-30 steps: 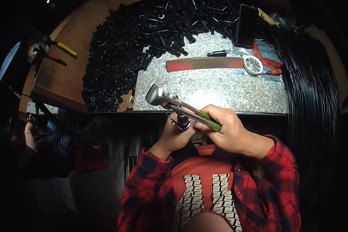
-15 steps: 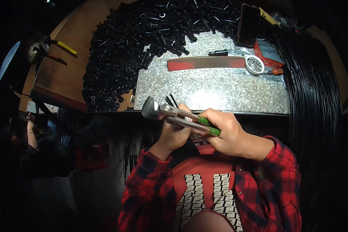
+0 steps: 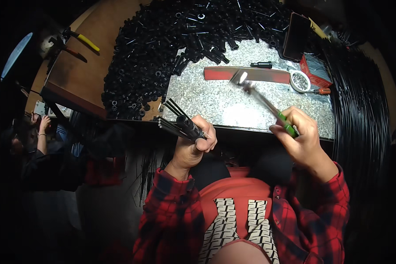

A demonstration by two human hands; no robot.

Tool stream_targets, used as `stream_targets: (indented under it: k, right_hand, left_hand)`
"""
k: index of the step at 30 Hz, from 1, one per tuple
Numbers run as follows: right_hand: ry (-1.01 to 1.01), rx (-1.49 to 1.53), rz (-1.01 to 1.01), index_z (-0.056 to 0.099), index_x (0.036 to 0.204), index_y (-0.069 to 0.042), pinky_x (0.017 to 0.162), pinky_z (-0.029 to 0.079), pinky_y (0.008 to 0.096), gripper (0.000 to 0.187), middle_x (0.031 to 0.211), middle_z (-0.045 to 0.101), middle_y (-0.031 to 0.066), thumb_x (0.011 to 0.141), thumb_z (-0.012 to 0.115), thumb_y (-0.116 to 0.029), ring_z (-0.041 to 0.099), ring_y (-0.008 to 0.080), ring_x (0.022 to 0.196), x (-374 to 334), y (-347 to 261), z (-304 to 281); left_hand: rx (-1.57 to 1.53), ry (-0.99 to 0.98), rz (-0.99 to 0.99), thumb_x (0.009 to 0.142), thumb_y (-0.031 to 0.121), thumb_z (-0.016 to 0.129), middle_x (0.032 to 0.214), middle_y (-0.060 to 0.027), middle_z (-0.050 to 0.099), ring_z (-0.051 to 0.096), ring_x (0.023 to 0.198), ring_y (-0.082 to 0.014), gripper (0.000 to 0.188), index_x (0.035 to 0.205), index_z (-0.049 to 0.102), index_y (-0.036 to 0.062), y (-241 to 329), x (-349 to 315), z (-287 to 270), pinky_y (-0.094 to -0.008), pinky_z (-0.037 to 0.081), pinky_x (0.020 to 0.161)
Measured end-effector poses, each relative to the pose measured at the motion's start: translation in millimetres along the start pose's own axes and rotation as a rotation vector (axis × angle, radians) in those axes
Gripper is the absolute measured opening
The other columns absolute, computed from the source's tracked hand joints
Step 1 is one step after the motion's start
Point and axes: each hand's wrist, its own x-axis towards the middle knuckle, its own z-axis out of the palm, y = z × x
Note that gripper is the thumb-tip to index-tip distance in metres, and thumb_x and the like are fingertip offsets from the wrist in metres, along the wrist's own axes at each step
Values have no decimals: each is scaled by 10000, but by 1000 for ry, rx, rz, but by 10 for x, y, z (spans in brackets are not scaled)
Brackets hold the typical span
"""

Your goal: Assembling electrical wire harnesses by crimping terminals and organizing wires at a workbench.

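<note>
My left hand (image 3: pixel 197 141) is closed around a black tubular piece (image 3: pixel 187 125) in front of the table edge. Several thin black rods (image 3: pixel 174 108) stick out from it toward the upper left. In my right hand (image 3: pixel 303 136) is a pair of green-handled pincers (image 3: pixel 268 103), raised over the table's front. Their metal head is blurred by motion and points to the far left, apart from the rods.
A large heap of black tubular parts (image 3: pixel 141 66) covers the table's far left. On the speckled tabletop (image 3: pixel 198 94) lie a red strip (image 3: pixel 218 73), a black cylinder (image 3: pixel 262 64) and a white dish of small bits (image 3: pixel 300 75). Long black rods (image 3: pixel 356 101) hang at right.
My hands have parted. The right has carried the pincers up and to the right, off the piece in my left hand. My left hand now shows the tube and rods in plain sight.
</note>
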Motion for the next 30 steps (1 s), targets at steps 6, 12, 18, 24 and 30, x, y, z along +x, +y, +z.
stream_targets:
  k: [6, 12, 18, 24, 30]
  right_hand:
    - [263, -612, -320, 548, 894, -40, 955, 408, 506, 302, 1134, 565, 150, 702, 772, -105, 564, 304, 1067, 55, -34, 27]
    - [350, -851, -411, 586, 962, -55, 1084, 303, 569, 231, 1220, 555, 110, 814, 709, -181, 528, 298, 1190, 65, -37, 49]
    - [391, -823, -456, 590, 856, -51, 1005, 379, 517, 165, 1127, 581, 107, 792, 685, -171, 571, 282, 1082, 92, -11, 78]
    - [197, -568, -414, 457, 751, -27, 631, 432, 401, 305, 890, 546, 154, 751, 731, -161, 548, 282, 733, 122, -55, 86]
    - [110, -464, -305, 452, 757, -22, 600, 413, 401, 321, 856, 524, 171, 721, 742, -154, 524, 319, 692, 18, -81, 262]
  left_hand:
    - [-132, 78, -105, 644, 421, 843, 649, 31, 442, 426, 561, -65, 536, 798, 436, 108, -22, -39, 40, -232, 360, 509]
    - [47, 84, -57, 631, 373, 854, 653, 20, 479, 410, 503, -55, 552, 807, 406, 103, -138, -25, -51, -234, 336, 465]
    - [148, 155, -74, 582, 386, 873, 687, 20, 514, 475, 564, -62, 585, 823, 436, 80, -179, -24, -43, -214, 396, 505]
    - [116, 216, -63, 628, 342, 875, 769, 52, 475, 449, 721, -54, 519, 808, 456, 94, -191, -23, 3, -214, 384, 641]
    - [165, 328, 32, 647, 314, 870, 769, 40, 466, 444, 711, -67, 521, 836, 443, 85, -259, -53, -24, -223, 393, 652]
